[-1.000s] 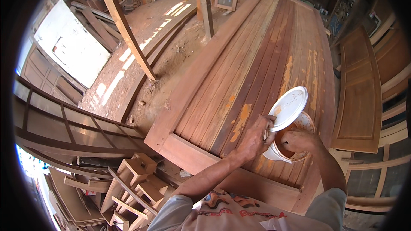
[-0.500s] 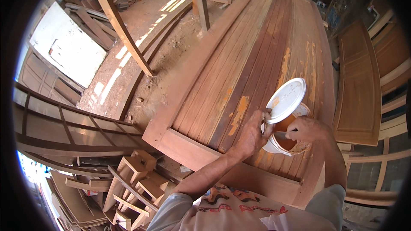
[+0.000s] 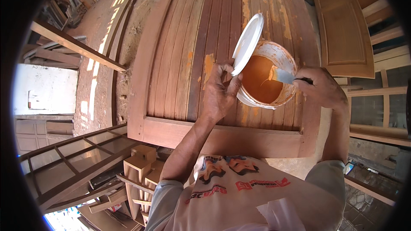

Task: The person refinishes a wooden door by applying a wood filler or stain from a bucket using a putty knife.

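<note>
A white round lid (image 3: pixel 249 42) stands tilted at the left side of a white bucket (image 3: pixel 280 51); my left hand (image 3: pixel 220 92) pinches its lower edge between thumb and fingers. Orange-brown filler paste (image 3: pixel 259 79) fills the bottom of the bucket, and smears coat its inner wall. My right hand (image 3: pixel 320 87) is closed round a putty knife (image 3: pixel 284 77), its handle mostly hidden. The blade reaches over the bucket's opening with orange paste on its tip. Beneath lies a large plank-faced wooden door (image 3: pixel 175 77), patched with orange filler (image 3: pixel 208 67).
A panelled wooden door (image 3: pixel 344 30) leans at the right above slatted frames (image 3: pixel 385 92). To the left are a slanting wooden post (image 3: pixel 79 47), a white board (image 3: pixel 47 90) and a glazed frame (image 3: pixel 81 158). Wooden box pieces (image 3: pixel 139 162) are stacked near my left elbow.
The view has shifted, bringing the bucket higher and nearer. The lid has tipped more upright, uncovering the paste. The putty knife's blade now shows over the opening, with paste on its tip.
</note>
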Motion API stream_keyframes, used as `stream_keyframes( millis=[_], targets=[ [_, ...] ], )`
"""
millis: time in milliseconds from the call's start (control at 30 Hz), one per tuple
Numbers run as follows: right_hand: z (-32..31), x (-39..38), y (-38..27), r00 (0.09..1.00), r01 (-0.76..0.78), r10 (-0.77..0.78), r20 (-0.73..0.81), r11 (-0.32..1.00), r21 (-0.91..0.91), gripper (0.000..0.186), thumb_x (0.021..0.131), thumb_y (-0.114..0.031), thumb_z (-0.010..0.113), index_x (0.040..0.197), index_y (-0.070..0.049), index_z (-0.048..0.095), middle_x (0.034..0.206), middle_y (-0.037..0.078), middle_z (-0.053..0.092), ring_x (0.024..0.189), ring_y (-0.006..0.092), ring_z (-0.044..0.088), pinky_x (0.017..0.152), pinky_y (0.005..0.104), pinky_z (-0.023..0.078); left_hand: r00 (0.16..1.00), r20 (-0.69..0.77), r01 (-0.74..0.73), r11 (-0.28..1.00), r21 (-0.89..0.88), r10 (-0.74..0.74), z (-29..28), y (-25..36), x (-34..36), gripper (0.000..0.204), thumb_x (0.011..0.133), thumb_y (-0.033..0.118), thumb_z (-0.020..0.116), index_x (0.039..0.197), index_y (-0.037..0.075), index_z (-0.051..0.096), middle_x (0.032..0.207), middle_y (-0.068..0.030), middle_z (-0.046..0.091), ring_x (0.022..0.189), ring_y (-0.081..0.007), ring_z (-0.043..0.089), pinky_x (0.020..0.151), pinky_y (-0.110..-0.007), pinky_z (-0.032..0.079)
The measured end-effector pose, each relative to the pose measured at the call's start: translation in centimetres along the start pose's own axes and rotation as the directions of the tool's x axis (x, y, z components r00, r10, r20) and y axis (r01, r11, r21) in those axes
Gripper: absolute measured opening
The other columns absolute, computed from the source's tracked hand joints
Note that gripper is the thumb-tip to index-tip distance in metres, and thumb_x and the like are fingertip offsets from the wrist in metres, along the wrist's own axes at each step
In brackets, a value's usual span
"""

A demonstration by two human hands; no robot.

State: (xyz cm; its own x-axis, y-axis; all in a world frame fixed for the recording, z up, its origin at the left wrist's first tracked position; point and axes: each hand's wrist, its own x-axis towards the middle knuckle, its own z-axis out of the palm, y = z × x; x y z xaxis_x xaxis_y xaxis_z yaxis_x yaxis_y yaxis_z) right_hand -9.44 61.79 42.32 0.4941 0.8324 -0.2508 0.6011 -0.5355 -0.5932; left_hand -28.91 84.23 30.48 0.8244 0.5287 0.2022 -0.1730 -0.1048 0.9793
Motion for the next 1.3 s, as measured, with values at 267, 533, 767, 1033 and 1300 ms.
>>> stream_keyframes(
  millis=[267, 533, 767, 1033, 1300],
  targets=[
    [1.7, -4.1, 2.3, 0.973, -0.155, 0.166, -0.162, 0.985, 0.080, 0.016, 0.100, -0.012, 0.070, 0.096, -0.001, 0.060, 0.071, 0.001, 0.046, 0.068, 0.0090, 0.040, 0.060, 0.0303, 0.037, 1.000, -0.011, 0.007, 0.999, -0.043, -0.007, 1.6, 0.1, -0.7, 0.019, 0.103, 0.001, 0.065, 0.114, 0.002, 0.049, 0.139, -0.0209, 0.057, 0.123, -0.0227, 0.063, 0.096, -0.037, 0.066],
    [4.2, -7.0, 5.6, 0.921, -0.299, 0.368, -0.124, 0.876, 0.379, 0.014, 0.106, -0.012, 0.062, 0.094, -0.006, 0.059, 0.070, -0.003, 0.049, 0.058, 0.0046, 0.046, 0.052, 0.0258, 0.039, 0.999, 0.000, 0.035, 0.998, -0.043, -0.035, 3.3, -0.4, 0.3, 0.021, 0.104, 0.003, 0.066, 0.118, 0.003, 0.049, 0.137, -0.0154, 0.055, 0.118, -0.0179, 0.064, 0.095, -0.032, 0.064],
    [7.9, -12.1, 9.0, 0.879, -0.284, 0.453, -0.152, 0.751, 0.596, 0.013, 0.108, -0.012, 0.061, 0.097, -0.005, 0.060, 0.071, -0.003, 0.053, 0.055, 0.0048, 0.048, 0.049, 0.0242, 0.041, 0.995, 0.012, -0.096, 0.979, 0.179, 0.096, 2.7, 0.0, 0.5, 0.020, 0.101, 0.004, 0.070, 0.113, 0.003, 0.054, 0.139, -0.0195, 0.062, 0.127, -0.0258, 0.065, 0.106, -0.041, 0.055],
    [12.7, -17.8, 8.1, 0.882, -0.058, 0.412, -0.229, 0.578, 0.814, 0.035, 0.101, -0.036, 0.076, 0.101, -0.003, 0.063, 0.072, 0.000, 0.058, 0.056, 0.0079, 0.053, 0.046, 0.0243, 0.043, 0.827, 0.337, -0.562, 0.644, 0.518, 0.451, 3.7, 2.0, -0.3, 0.024, 0.089, 0.011, 0.077, 0.108, 0.006, 0.062, 0.136, -0.0094, 0.069, 0.138, -0.0305, 0.060, 0.121, -0.055, 0.042],
    [17.1, -17.6, 4.9, 0.908, -0.209, 0.419, -0.021, 0.495, 0.844, 0.043, 0.096, -0.040, 0.081, 0.101, 0.000, 0.067, 0.071, 0.005, 0.062, 0.050, 0.0100, 0.054, 0.044, 0.0240, 0.042, 0.720, 0.529, -0.688, 0.558, 0.464, 0.448, 8.7, 1.8, -1.5, 0.027, 0.085, 0.012, 0.071, 0.111, 0.006, 0.072, 0.125, -0.0115, 0.073, 0.134, -0.0294, 0.062, 0.126, -0.050, 0.031]
  ],
)
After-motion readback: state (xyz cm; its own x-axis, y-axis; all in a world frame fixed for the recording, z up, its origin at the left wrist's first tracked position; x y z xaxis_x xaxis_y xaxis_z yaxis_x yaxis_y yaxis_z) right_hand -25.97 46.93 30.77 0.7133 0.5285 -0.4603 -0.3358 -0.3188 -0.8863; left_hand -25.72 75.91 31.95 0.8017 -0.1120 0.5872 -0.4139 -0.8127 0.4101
